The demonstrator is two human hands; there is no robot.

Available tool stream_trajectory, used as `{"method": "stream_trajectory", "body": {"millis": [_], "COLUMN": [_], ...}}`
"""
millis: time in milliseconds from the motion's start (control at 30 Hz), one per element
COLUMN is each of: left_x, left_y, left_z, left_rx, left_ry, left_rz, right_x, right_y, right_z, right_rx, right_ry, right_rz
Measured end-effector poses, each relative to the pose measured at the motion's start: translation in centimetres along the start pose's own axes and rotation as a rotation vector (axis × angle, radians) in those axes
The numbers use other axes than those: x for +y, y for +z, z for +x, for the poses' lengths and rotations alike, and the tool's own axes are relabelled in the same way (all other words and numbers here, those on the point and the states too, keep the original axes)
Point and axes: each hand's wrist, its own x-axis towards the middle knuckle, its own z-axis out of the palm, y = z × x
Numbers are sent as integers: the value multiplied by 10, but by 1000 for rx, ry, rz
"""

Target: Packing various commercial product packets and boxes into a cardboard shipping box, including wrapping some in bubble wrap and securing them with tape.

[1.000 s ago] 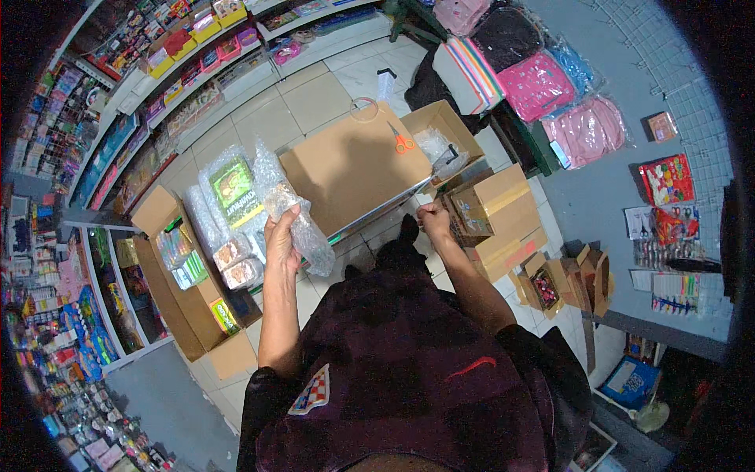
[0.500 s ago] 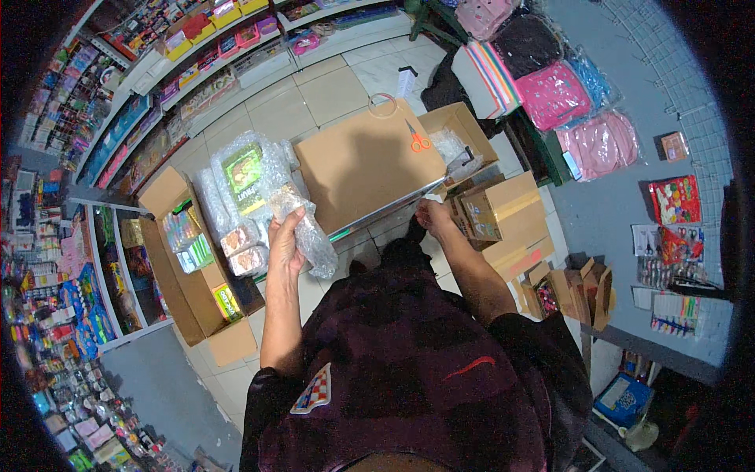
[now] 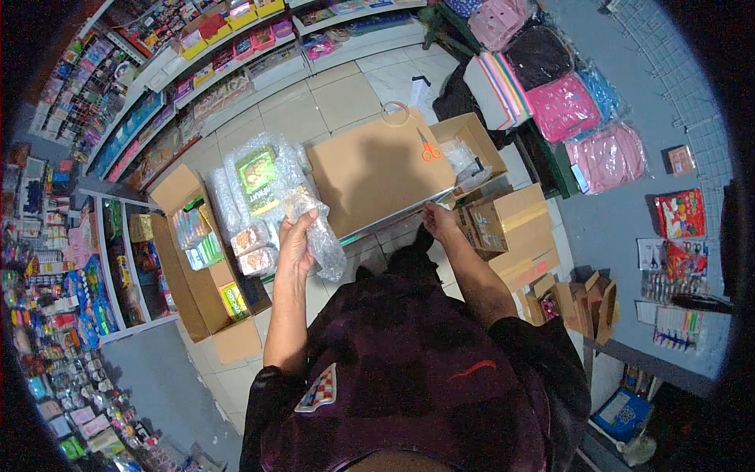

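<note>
My left hand (image 3: 296,242) is raised and closed around a bubble-wrapped bundle (image 3: 318,236) that hangs down from it. Just beyond it lies a pile of bubble-wrapped packets (image 3: 255,185), one with a green label. My right hand (image 3: 439,221) is at the near edge of a large flat cardboard sheet (image 3: 370,173), next to a small brown carton (image 3: 494,224). Whether it grips that edge is unclear. Orange scissors (image 3: 429,148) and a clear tape ring (image 3: 395,114) lie on the sheet's far part.
An open carton (image 3: 193,271) with coloured packets stands on the floor to my left. An open box with plastic (image 3: 470,153) and more brown cartons (image 3: 527,252) are on the right. Stocked shelves (image 3: 157,86) run along the far left, and bagged backpacks (image 3: 562,106) hang at right.
Both hands stay almost where they were, the left still holding the bundle. The view has shifted slightly, so everything sits a little lower and further right.
</note>
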Motion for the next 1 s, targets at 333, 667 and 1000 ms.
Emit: {"method": "stream_trajectory", "body": {"millis": [333, 667, 1000], "left_x": [22, 88, 141], "left_y": [-6, 23, 25], "left_z": [-4, -14, -32], "left_rx": [-2, -107, -198], "left_ry": [66, 223, 294], "left_rz": [26, 131, -25], "right_x": [-17, -104, -129], "right_y": [45, 203, 287], "right_z": [-52, -205, -260], "right_rx": [-153, -1019, -1330], "right_ry": [-90, -516, -710], "right_rz": [-187, -582, -732]}}
